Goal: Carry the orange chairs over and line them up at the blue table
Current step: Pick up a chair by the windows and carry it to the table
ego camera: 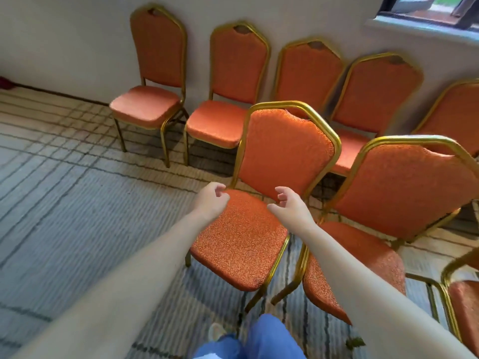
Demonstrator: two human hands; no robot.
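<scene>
Nearest, at the bottom edge, blue trouser legs and a shoe stand on the striped carpet. Both bare arms reach forward over the nearest orange chair. The left hand hovers at the seat's back left corner beside the gold frame, its grip loosely curled and holding nothing. The right hand hangs above the seat's rear edge in front of the backrest, fingers apart, also empty. A second chair stands just beside on the right, its front leg close to the first chair's.

The likely trouble is in the lift: the neighbouring legs could catch and drag the second chair, and a hold on the padded seat alone might let the chair tip.

Further off, a row of chairs lines the wall. The blue table is nowhere in view, so the carrying route cannot be judged. Chairs at the right edge are cut off.
</scene>
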